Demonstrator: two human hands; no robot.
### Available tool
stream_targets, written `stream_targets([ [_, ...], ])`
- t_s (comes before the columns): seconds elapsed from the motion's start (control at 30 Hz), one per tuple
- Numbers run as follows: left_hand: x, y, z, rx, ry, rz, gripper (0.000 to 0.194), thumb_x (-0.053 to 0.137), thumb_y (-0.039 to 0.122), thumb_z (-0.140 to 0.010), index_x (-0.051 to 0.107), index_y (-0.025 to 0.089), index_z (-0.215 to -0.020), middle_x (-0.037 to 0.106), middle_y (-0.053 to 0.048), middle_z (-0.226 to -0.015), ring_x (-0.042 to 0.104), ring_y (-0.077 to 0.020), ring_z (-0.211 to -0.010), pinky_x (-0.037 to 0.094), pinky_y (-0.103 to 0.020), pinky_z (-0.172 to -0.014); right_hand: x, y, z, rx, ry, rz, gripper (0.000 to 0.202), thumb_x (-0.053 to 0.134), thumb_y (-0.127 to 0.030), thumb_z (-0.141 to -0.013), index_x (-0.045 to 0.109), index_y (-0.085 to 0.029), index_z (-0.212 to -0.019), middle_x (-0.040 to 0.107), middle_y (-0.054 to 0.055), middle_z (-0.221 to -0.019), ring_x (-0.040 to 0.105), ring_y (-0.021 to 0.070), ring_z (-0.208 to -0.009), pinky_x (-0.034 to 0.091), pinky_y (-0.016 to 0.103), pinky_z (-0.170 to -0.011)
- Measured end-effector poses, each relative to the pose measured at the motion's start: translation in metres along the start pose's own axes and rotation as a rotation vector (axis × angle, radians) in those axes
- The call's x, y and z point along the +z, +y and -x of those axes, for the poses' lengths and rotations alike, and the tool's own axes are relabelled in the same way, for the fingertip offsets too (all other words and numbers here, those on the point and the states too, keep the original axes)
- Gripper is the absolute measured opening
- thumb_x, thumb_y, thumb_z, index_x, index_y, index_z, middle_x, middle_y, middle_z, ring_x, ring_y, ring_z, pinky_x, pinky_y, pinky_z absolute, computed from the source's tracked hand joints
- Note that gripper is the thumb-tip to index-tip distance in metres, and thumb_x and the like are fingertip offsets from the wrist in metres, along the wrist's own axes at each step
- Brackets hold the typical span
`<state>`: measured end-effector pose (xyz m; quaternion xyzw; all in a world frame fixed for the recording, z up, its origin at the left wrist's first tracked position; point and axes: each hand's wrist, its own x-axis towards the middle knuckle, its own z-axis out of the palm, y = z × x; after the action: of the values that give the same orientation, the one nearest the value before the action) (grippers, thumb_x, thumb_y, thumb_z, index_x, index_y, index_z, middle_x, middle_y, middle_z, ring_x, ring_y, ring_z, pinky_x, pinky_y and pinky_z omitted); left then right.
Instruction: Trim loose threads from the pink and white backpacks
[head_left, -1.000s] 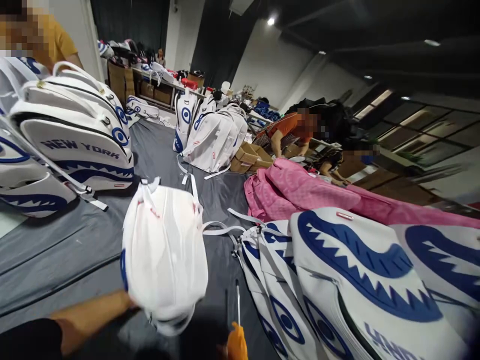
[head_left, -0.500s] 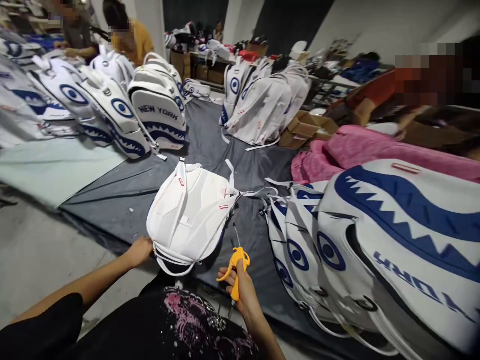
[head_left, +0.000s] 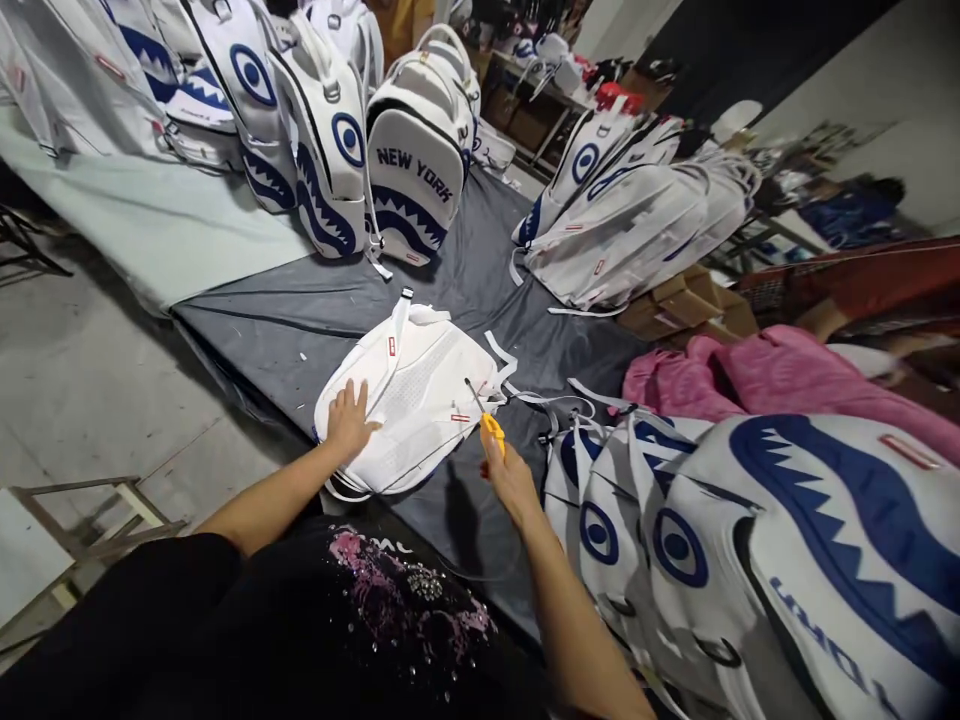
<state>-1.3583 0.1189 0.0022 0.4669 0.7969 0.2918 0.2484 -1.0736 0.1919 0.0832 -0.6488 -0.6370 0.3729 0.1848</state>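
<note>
A white backpack (head_left: 420, 400) lies on the dark-covered table in front of me, its strap side facing up. My left hand (head_left: 349, 425) rests on the near left part of it with the fingers spread. In my right hand (head_left: 510, 475) is a yellow air blow gun (head_left: 493, 432), gripped by its handle. Its thin dark nozzle points up and left, over the right side of the backpack near a small red label. The fingers around the handle are partly hidden.
White backpacks with blue shark mouths stand at the back left (head_left: 416, 170) and back right (head_left: 622, 220). More are stacked close on my right (head_left: 750, 520), beside a pink bundle (head_left: 720, 375). Cardboard boxes (head_left: 686, 305) sit behind. A wooden frame (head_left: 127, 520) stands at lower left.
My left hand has moved from the backpack's near left edge onto its top. My right hand has raised the air blow gun from beside the backpack to over it. The view has turned.
</note>
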Motion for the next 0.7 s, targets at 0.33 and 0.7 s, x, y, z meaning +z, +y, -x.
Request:
stream_targets([
  [0.33, -0.062, -0.089, 0.012, -0.206, -0.106, 0.514, 0.084, 0.049, 0.084, -0.079, 0.068, 0.015, -0.122, 0.071, -0.013, -0.126, 0.063, -0.0332, -0.122, 0.049, -0.041, -0.107, -0.026, -0.041, -0.078, 0.142, -0.358, 0.315, 0.038, 0.04, -0.049, -0.103, 0.06, -0.017, -0.097, 0.064, 0.002, -0.062, 0.06, 0.0157, -0.049, 0.045, 0.024, -0.049],
  [0.7, -0.048, -0.088, -0.027, -0.732, -0.406, 0.772, 0.064, 0.029, 0.059, -0.103, 0.066, 0.01, -0.086, 0.075, -0.02, -0.077, 0.072, -0.021, -0.061, 0.053, -0.026, -0.053, 0.05, -0.138, -0.098, 0.053, -0.627, 0.537, 0.034, 0.051, -0.046, -0.102, 0.062, -0.015, -0.092, 0.053, -0.003, -0.051, 0.047, 0.0115, -0.04, 0.038, 0.023, -0.045],
])
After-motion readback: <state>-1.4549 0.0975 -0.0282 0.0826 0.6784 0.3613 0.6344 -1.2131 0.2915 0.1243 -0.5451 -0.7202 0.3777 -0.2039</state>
